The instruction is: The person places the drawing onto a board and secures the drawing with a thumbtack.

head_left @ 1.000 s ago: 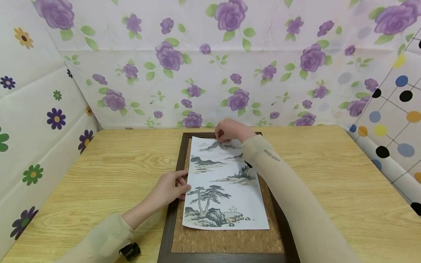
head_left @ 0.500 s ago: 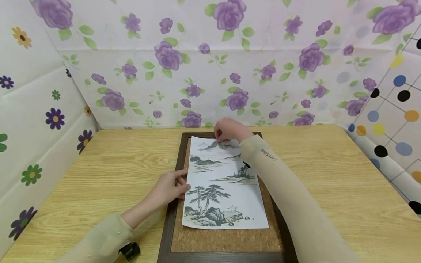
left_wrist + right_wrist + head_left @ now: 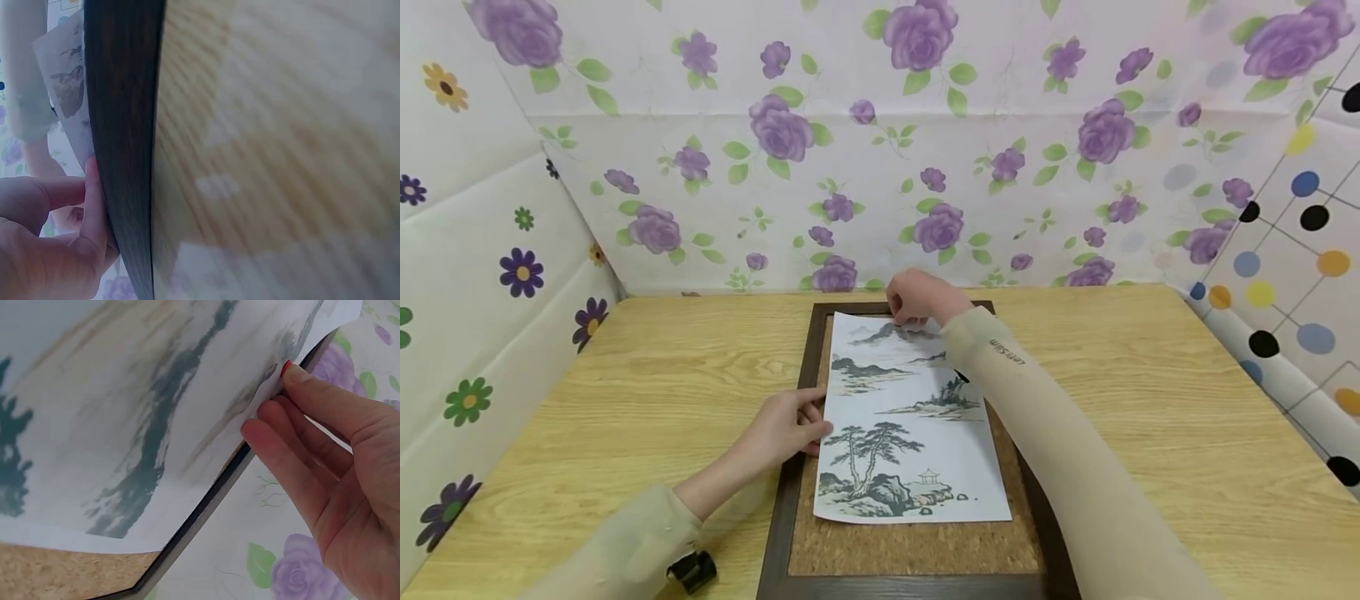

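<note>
A sheet of paper [image 3: 910,450] printed with an ink landscape lies on a framed cork board [image 3: 917,550], its lower left corner curling up. My right hand [image 3: 925,296] is at the sheet's top edge, fingers bent. In the right wrist view this hand [image 3: 337,444] pinches a small red pushpin [image 3: 286,367] against the paper; its point is hidden. My left hand [image 3: 786,427] rests at the board's left side, index finger and thumb touching the sheet's left edge. The left wrist view shows the left hand [image 3: 56,237] beside the dark frame [image 3: 125,125].
The board lies on a wood-grain table [image 3: 700,350], near the flower-patterned backdrop [image 3: 880,192] behind it. Patterned sheets also stand at the left [image 3: 497,275] and right [image 3: 1292,267]. My right forearm [image 3: 1060,433] crosses over the board's right edge.
</note>
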The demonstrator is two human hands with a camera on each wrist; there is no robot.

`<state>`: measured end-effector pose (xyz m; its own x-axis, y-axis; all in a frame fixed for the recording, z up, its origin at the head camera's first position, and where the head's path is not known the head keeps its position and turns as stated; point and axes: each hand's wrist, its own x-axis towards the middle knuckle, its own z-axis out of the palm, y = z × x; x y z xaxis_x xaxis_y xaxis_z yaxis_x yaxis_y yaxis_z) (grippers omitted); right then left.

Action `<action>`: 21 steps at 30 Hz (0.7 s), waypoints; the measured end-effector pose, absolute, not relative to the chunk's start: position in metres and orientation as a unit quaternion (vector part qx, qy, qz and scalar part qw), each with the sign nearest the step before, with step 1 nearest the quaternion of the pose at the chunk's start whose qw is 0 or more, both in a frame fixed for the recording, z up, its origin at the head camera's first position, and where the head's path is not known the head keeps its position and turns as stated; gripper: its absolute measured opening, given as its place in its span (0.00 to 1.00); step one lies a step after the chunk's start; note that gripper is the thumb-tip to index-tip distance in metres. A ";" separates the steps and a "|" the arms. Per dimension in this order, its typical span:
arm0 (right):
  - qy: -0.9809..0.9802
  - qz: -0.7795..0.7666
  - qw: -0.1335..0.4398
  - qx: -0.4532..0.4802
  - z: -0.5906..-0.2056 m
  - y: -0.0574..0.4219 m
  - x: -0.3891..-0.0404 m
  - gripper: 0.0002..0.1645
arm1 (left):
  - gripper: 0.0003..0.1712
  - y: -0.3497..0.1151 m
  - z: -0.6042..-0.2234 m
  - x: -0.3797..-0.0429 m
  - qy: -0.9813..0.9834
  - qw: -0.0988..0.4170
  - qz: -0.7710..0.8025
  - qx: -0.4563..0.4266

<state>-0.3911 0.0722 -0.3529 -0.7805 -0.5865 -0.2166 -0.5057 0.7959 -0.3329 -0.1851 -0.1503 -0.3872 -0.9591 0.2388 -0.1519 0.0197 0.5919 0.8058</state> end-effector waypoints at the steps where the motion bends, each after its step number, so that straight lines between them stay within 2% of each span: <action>1: 0.935 -0.129 0.158 -0.290 -0.353 0.071 -0.391 0.03 | 0.34 -0.151 -0.387 -0.185 0.883 0.125 0.447 0.072; 7: 0.938 -0.120 0.159 -0.284 -0.351 0.068 -0.387 0.03 | 0.34 -0.151 -0.389 -0.185 0.883 0.125 0.447 0.072; 15: 0.941 -0.058 0.107 -0.314 -0.355 0.073 -0.385 0.12 | 0.35 -0.153 -0.390 -0.187 0.876 0.131 0.458 0.079; 21: 0.943 -0.037 0.094 -0.317 -0.354 0.074 -0.384 0.13 | 0.38 -0.155 -0.386 -0.193 0.865 0.148 0.472 0.085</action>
